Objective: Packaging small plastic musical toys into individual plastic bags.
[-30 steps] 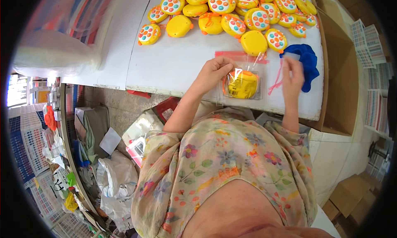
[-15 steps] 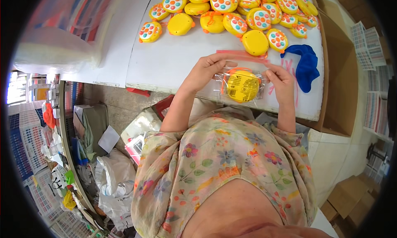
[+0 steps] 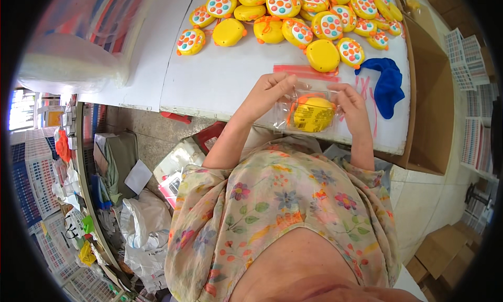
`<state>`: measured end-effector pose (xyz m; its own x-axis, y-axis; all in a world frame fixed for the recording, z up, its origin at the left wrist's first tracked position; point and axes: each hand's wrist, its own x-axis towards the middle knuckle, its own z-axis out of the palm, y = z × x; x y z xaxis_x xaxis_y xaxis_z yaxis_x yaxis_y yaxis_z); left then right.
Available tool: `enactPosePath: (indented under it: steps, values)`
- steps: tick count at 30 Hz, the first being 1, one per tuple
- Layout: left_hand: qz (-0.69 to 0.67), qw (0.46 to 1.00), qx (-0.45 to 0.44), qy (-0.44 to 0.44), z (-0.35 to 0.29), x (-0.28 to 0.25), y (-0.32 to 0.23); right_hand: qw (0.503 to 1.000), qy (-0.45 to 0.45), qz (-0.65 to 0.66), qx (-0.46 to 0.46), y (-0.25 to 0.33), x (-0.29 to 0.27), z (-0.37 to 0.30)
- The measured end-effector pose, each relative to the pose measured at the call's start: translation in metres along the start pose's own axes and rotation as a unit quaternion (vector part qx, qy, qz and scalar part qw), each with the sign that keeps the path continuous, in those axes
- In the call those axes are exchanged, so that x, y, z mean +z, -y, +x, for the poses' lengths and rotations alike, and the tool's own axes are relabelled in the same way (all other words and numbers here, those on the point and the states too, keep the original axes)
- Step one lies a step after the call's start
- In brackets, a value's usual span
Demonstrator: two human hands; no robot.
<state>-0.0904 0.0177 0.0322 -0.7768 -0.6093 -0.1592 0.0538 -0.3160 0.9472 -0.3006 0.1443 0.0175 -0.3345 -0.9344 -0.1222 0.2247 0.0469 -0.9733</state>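
Between my hands, over the table's near edge, is a clear plastic bag (image 3: 281, 116) with a round yellow toy (image 3: 313, 115) inside, its printed back facing up. My left hand (image 3: 272, 92) pinches the bag's upper left part between thumb and fingers. At the upper right corner, my right hand (image 3: 350, 104) grips the bag with bent fingers. Just beyond lie red-topped plastic bags (image 3: 304, 71) on the table. A heap of yellow toys (image 3: 283, 4) with white faces and coloured dots fills the far side; some lie back up.
A blue cloth (image 3: 386, 87) lies at the right of the white table (image 3: 209, 76), beside thin pink strips (image 3: 373, 110). An open cardboard box (image 3: 429, 92) stands against the right edge. At far left is a large clear plastic bundle (image 3: 68, 61).
My left hand has shifted its grip along the top of the bag, and the bag with the toy has moved slightly right and tilted.
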Motion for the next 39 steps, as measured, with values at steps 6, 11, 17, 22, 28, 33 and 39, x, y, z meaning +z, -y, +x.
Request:
enactPosePath:
  steps: [6, 11, 17, 22, 28, 33, 39]
  values:
    - [0.002, 0.999, 0.034, 0.042, 0.006, 0.010, 0.002, 0.988, -0.035, -0.140, -0.057, 0.007, -0.024, -0.004]
    - [-0.012, 1.000, 0.023, 0.014, 0.014, 0.006, 0.005, 0.861, -0.366, 0.017, -0.353, 0.031, -0.083, 0.006]
    - [0.027, 0.998, 0.001, -0.063, 0.044, 0.009, 0.016, 0.904, -0.332, -0.174, -0.205, 0.039, -0.053, 0.027]
    - [-0.100, 0.992, -0.048, -0.054, 0.067, 0.014, 0.031, 0.937, -0.118, -0.280, -0.171, -0.012, -0.021, 0.076]
    - [-0.057, 0.993, -0.040, -0.094, 0.077, 0.021, 0.036, 0.969, -0.129, -0.194, -0.085, -0.016, -0.002, 0.094]
    - [0.063, 0.977, 0.116, -0.165, 0.062, 0.035, 0.028, 0.987, -0.052, -0.104, -0.111, -0.004, 0.020, 0.067]
    - [0.183, 0.948, 0.194, -0.171, 0.048, 0.035, 0.013, 0.999, 0.018, 0.026, -0.024, 0.001, 0.032, 0.047]
